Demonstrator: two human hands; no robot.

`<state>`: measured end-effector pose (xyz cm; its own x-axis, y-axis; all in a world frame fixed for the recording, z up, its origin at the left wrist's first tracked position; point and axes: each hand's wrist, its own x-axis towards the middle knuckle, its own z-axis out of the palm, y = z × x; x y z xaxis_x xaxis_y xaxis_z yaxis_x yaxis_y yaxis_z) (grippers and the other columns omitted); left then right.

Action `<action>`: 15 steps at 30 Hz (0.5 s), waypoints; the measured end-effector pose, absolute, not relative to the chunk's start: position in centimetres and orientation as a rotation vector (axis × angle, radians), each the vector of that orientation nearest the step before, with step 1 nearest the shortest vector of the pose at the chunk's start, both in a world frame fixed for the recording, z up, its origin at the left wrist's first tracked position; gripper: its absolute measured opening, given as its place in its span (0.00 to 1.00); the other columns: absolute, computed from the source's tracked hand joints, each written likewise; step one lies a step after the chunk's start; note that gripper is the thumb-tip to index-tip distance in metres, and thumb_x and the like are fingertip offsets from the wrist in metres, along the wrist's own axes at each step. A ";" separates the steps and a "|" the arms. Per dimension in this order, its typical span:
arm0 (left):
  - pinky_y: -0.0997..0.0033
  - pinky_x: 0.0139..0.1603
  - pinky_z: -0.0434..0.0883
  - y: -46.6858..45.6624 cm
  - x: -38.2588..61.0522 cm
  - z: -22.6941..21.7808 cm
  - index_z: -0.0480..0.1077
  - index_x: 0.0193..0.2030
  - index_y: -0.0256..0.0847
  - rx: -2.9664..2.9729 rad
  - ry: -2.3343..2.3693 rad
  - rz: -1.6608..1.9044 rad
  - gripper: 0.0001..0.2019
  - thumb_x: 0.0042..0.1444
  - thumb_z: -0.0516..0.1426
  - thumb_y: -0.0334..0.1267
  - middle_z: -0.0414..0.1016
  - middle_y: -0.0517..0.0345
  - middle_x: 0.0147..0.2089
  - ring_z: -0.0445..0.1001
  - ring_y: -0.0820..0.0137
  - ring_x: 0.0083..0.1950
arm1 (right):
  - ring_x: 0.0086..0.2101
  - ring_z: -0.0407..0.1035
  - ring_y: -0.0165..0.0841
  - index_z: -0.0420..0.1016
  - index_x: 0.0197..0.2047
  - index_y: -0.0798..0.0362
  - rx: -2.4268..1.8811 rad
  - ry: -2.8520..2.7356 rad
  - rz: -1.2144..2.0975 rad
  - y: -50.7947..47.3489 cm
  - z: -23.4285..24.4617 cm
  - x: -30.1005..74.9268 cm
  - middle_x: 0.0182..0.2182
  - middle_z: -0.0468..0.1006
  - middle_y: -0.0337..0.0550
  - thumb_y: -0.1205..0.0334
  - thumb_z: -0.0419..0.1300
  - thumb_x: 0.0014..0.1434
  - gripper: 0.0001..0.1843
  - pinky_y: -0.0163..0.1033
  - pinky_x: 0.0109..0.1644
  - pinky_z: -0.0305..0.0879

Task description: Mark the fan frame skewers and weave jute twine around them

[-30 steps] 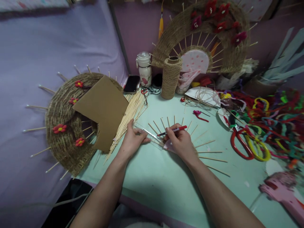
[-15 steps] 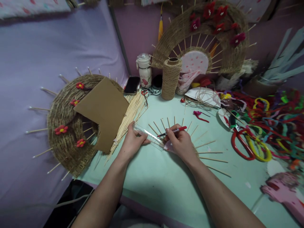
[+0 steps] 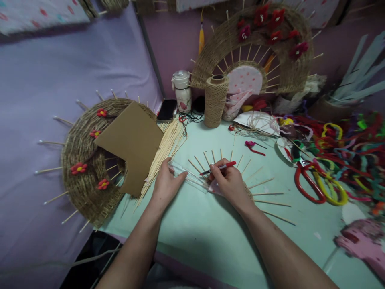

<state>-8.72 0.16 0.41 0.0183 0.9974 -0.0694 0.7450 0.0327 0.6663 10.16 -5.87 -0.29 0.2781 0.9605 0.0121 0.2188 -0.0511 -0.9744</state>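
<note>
A clear ruler (image 3: 194, 180) lies slantwise on the pale green table, its left end under my left hand (image 3: 168, 182). The thumb and fingers of that hand pinch the ruler's end. My right hand (image 3: 230, 180) holds a red-capped pen (image 3: 227, 165), its dark tip pointing left just above the ruler. Beneath my right hand is a small half-round piece with thin wooden sticks (image 3: 270, 202) fanning out from it; the hand hides most of its middle. The ruler's right end meets the left corner of this piece.
To the left, a woven twine fan (image 3: 87, 156) carries cut cardboard (image 3: 135, 136) beside a pile of loose sticks (image 3: 165, 150). A twine spool (image 3: 215, 104), white bottle (image 3: 182, 94) and phone (image 3: 167, 110) stand behind. Rightward are scissors (image 3: 308, 186), pipe cleaners (image 3: 357, 160) and a pink glue gun (image 3: 359, 243).
My left thumb has lifted and straightened a little along the ruler, which has tilted slightly. The right hand and pen stay nearly still. The whole view has shifted slightly.
</note>
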 end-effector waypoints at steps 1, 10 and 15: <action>0.59 0.50 0.69 0.0 -8.7 0.5 0.57 0.63 0.34 1.798 1.791 0.616 0.37 0.48 0.61 0.47 0.67 0.52 0.43 0.71 0.62 0.45 | 0.22 0.71 0.31 0.68 0.29 0.51 -1.506 -1.145 0.899 -5.9 -0.3 10.2 0.21 0.75 0.39 0.48 0.55 0.62 0.17 0.34 0.29 0.63; 0.57 0.60 0.65 -0.6 -8.8 0.8 0.60 0.61 0.35 1.897 1.854 0.539 0.35 0.50 0.59 0.51 0.58 0.44 0.55 0.67 0.56 0.58 | 0.22 0.70 0.31 0.68 0.29 0.51 -1.507 -1.150 0.911 -5.9 -0.4 10.1 0.21 0.74 0.38 0.47 0.55 0.61 0.17 0.34 0.28 0.63; 0.55 0.58 0.66 -0.3 -8.7 1.2 0.61 0.61 0.35 1.925 1.906 0.390 0.36 0.50 0.58 0.54 0.60 0.44 0.53 0.68 0.53 0.57 | 0.22 0.70 0.31 0.68 0.29 0.51 -1.491 -1.152 0.933 -5.8 -0.3 10.1 0.21 0.74 0.38 0.48 0.55 0.62 0.17 0.34 0.28 0.63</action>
<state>-8.67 -0.26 1.16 0.0302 0.9962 -0.0818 0.8841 0.0116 0.4672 10.07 -5.85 -0.31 0.2509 0.9680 -0.0021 0.2033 -0.0548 -0.9776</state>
